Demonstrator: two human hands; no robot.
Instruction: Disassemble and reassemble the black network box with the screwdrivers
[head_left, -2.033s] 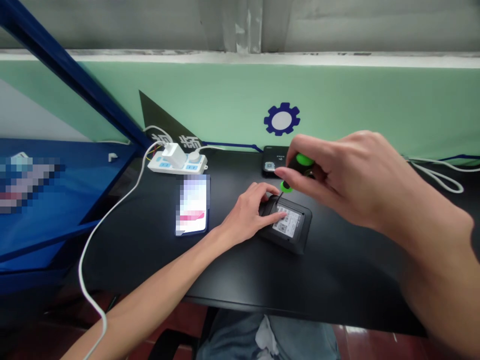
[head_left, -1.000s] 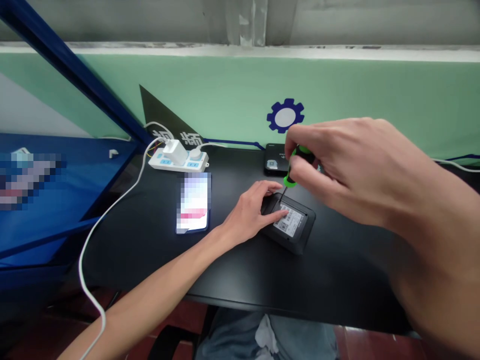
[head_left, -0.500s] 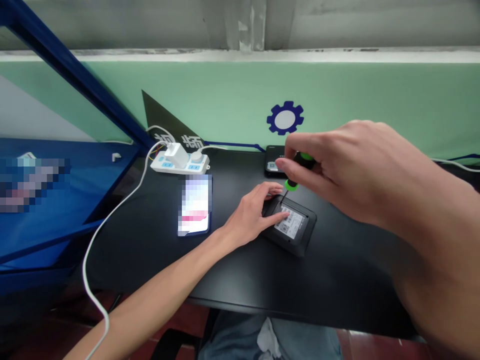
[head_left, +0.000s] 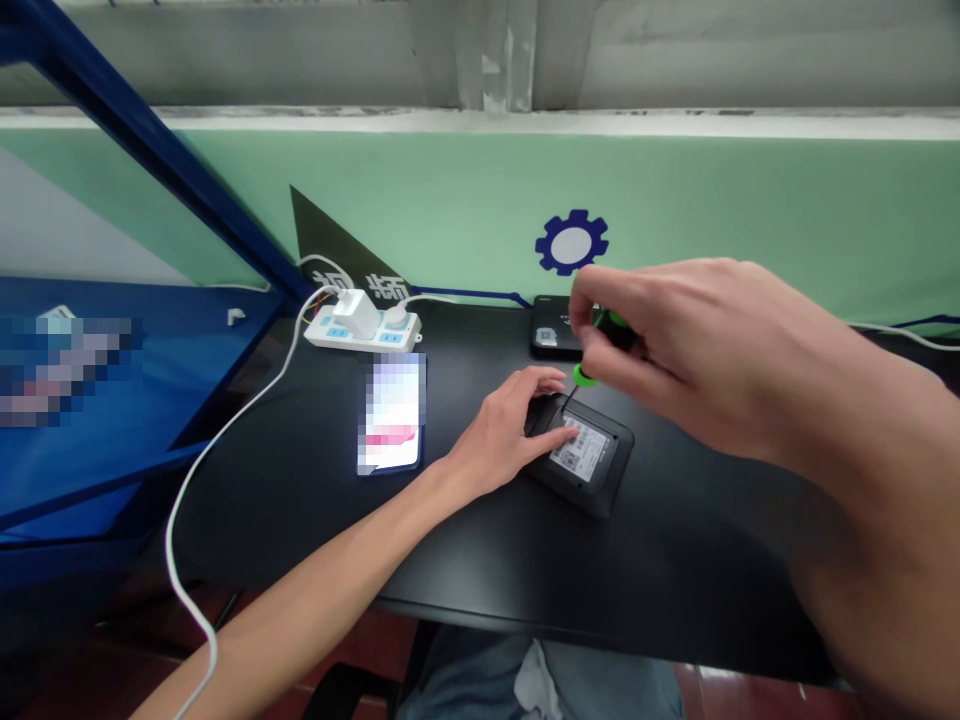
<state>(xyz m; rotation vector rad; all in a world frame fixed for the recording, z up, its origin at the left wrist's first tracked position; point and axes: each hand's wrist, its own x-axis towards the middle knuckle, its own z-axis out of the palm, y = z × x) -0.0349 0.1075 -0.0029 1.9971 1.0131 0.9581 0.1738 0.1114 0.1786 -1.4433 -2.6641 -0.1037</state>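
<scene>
A black boxy device (head_left: 613, 478) with a white printed label (head_left: 591, 455) lies at a slant on the black table. My left hand (head_left: 510, 425) grips its left side, thumb across the label and fingers round the far edge. In my right hand (head_left: 675, 325) is a screwdriver (head_left: 584, 376) with a black and green handle, pinched between thumb and fingers. Its thin shaft slants down to the device's upper corner, beside the label. Whether the tip sits in a screw is too small to tell.
Behind the device lies a second black box (head_left: 551, 325), partly covered by my right hand. A lit phone (head_left: 394, 415) lies to the left. Farther back stands a white power strip (head_left: 364, 330) with plugs, and a white cable (head_left: 174, 490) crosses my left forearm.
My right thumb and fingers have shifted slightly on the screwdriver handle. The whole scene sits a little lower in view. The left hand and the device keep their places.
</scene>
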